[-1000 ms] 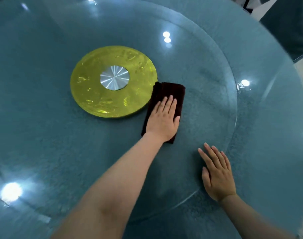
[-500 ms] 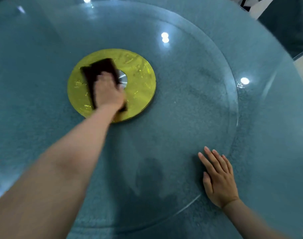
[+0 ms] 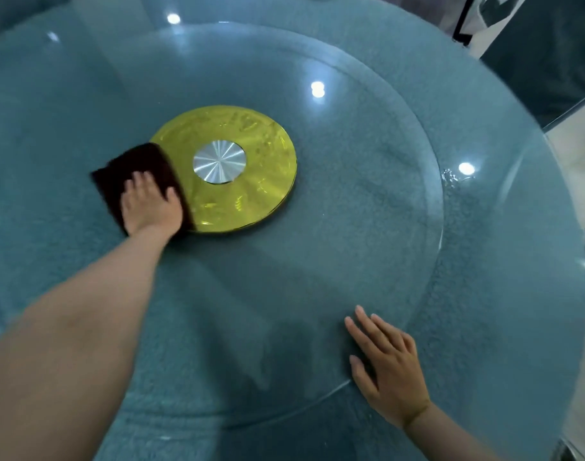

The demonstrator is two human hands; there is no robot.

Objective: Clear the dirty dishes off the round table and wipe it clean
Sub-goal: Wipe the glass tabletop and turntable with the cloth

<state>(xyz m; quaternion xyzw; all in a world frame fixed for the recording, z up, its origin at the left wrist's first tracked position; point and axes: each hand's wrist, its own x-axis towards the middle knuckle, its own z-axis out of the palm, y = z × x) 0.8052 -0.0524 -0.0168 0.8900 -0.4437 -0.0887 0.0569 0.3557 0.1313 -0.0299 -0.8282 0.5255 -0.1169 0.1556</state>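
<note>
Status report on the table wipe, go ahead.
Left hand pressing dark cloth at gold disc edge. Right hand flat on glass turntable. No dishes visible, nothing obstructing.

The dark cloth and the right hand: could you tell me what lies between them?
Only bare glass turntable; nothing sits between cloth and right hand in the head view.

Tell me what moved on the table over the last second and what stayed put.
The left hand swept the dark cloth leftward from right of the gold disc, across it, to its left edge, pressing flat throughout. The right hand stayed flat on the glass turntable.
</note>
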